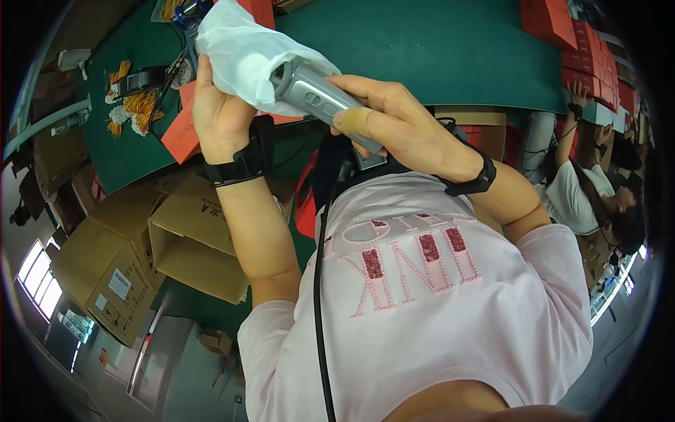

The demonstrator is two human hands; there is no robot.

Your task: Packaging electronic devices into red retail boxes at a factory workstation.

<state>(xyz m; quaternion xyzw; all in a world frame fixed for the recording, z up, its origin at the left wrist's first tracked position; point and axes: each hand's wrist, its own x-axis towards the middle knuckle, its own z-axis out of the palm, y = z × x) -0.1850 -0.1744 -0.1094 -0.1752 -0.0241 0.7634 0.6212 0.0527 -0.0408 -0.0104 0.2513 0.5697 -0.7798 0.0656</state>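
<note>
At the edge of the green counter (422, 56), the right hand (401, 123) wraps its grip round a grey device (313, 91), partly inside a white bag (242, 53); the left hand (226, 116) supports the bag, how closed I cannot tell.

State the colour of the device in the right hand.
The device is silvery grey, seen best in the head view, the only one here.

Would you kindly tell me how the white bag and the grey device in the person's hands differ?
Look: the white bag is thin and crumpled, while the grey device is smooth, elongated and stiff-looking.
Size: the bag looks wider than the device.
Handling: the left hand is against the bag; the right hand grips the device.
Shared: both are held up, meeting at the bag's opening.
</note>
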